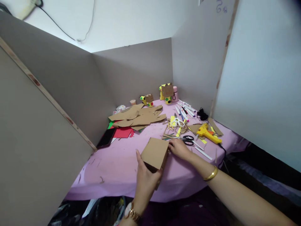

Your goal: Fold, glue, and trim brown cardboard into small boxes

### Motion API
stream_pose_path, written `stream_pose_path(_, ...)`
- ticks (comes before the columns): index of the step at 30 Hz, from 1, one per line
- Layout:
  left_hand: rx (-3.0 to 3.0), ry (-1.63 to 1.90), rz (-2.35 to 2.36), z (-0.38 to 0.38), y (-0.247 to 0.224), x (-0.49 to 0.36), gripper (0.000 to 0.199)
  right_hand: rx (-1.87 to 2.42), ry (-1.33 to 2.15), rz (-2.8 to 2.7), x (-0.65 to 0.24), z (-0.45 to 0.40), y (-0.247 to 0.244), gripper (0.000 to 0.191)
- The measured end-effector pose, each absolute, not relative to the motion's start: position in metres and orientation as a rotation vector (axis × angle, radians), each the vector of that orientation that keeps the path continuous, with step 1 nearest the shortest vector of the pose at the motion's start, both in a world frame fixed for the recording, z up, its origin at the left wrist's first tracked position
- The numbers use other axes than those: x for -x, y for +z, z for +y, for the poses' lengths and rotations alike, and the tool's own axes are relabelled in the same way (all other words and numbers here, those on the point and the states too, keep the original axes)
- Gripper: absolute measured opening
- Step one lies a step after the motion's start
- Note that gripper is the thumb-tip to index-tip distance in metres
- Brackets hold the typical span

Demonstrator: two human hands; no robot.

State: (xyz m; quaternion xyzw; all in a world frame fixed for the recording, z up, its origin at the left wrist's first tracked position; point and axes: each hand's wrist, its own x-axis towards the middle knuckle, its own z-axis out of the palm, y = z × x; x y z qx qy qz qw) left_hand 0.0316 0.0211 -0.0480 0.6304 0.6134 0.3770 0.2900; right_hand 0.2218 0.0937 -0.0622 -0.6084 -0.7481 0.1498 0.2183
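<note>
A small brown cardboard box [155,152] is at the front middle of the table, its flat top facing up. My left hand [147,175] grips its near end, with the thumb on one side and the fingers on the other. At the box's far right edge, my right hand [180,149] has its fingers bent against the side; the fingertips are partly hidden, so I cannot tell whether they pinch it. Black-handled scissors [188,139] lie just beyond my right hand, among cardboard scraps.
A yellow glue gun [208,133] with a cord lies at the right. Behind are white scissors [177,122], several markers [188,108] and black yarn [202,114]. Cardboard sheets [141,116], red paper [122,132] and a phone [107,137] lie left. Grey partitions [134,69] surround the pink tablecloth [113,169].
</note>
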Motion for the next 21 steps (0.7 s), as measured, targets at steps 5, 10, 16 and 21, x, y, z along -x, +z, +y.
stream_pose_path(5,-1.732,0.957,1.562,0.024,-0.049,-0.026,0.122,1.724,0.372,-2.049,-0.225,0.083,-0.067,0.027)
stream_pose_path(10,-1.728,0.987,1.540,0.023,-0.048,-0.025,0.120,1.690,0.276,-2.025,-0.231,0.080,-0.051,0.028)
stream_pose_path(16,-1.719,1.066,1.482,0.021,-0.054,-0.029,0.123,1.329,0.172,-2.247,-0.200,0.073,-0.001,0.031)
stream_pose_path(21,-1.744,1.076,1.421,0.025,-0.067,-0.019,0.126,1.155,0.183,-2.565,-0.169,0.068,-0.008,0.054)
